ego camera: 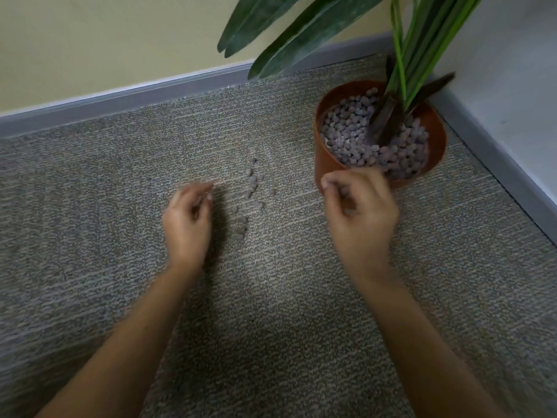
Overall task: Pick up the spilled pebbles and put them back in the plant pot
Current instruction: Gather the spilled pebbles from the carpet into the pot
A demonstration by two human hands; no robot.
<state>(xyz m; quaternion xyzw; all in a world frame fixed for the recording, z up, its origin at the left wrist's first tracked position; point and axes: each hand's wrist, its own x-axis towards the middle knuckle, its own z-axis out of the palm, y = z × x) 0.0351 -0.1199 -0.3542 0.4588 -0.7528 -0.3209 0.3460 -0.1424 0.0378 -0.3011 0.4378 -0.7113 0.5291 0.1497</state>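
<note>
Several grey-brown spilled pebbles lie scattered on the carpet between my two hands. An orange plant pot stands at the right, filled with similar pebbles around a green plant's stems. My left hand hovers just left of the spilled pebbles, fingers curled loosely; whether it holds any pebbles is hidden. My right hand is blurred, in front of the pot's near rim, with fingers curled inward; a pebble may sit in the palm but I cannot tell.
Grey patterned carpet covers the floor. A grey skirting board runs along the yellow wall at the back and along a white wall at the right. Long green leaves hang over the pot.
</note>
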